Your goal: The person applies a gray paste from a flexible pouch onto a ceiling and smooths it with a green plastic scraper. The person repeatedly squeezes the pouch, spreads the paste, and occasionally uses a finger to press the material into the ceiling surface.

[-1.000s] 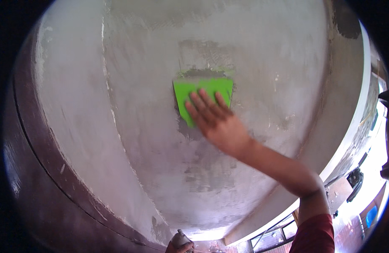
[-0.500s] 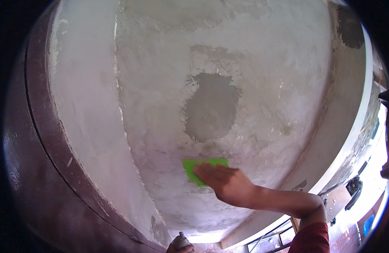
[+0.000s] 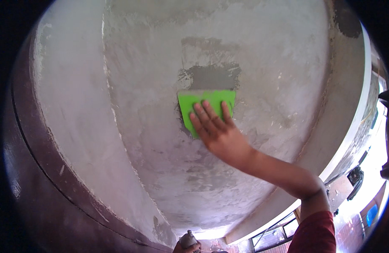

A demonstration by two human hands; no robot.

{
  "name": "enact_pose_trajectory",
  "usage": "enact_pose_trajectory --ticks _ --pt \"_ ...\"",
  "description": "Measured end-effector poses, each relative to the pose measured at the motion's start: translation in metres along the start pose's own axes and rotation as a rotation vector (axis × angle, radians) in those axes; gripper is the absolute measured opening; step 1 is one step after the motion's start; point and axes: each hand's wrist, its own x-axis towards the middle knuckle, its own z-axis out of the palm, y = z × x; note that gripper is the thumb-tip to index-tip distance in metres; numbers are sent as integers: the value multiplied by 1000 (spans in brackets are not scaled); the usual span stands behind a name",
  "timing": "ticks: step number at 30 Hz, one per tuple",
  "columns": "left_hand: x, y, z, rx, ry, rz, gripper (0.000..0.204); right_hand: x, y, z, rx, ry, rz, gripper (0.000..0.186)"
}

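My right hand holds a green plastic putty spreader flat against the plastered surface. Its fingers are spread over the spreader's face, and the far edge touches a darker grey damp patch. Part of that patch lies hidden under the spreader. At the bottom edge, my left hand is closed round a grey, rounded thing with a small knob-like tip; its kind is unclear and the hand is partly cut off.
On the left runs a dark maroon band with a black groove. A raised, pale ledge borders the plaster on the right. Windows and bright light show at the lower right, near a dark hanging thing.
My right hand has pushed the green spreader up over the grey patch, covering its lower part. The fingers are more spread. The view has shifted slightly; my left hand still holds the grey thing.
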Motion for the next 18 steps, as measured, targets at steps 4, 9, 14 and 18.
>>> enact_pose_trajectory --ticks 4,9,14,18 --pt "0 1 -2 1 28 18 34 -32 -42 13 74 -82 -34 54" --pt "-5 5 -7 -8 43 15 27 -55 -72 -14 295 -192 -73 53" --pt "-15 11 -7 -22 76 23 22 -30 -37 -59 524 -70 56 50" --pt "-16 14 -5 -33 64 15 20 12 11 -69 212 177 107 60"
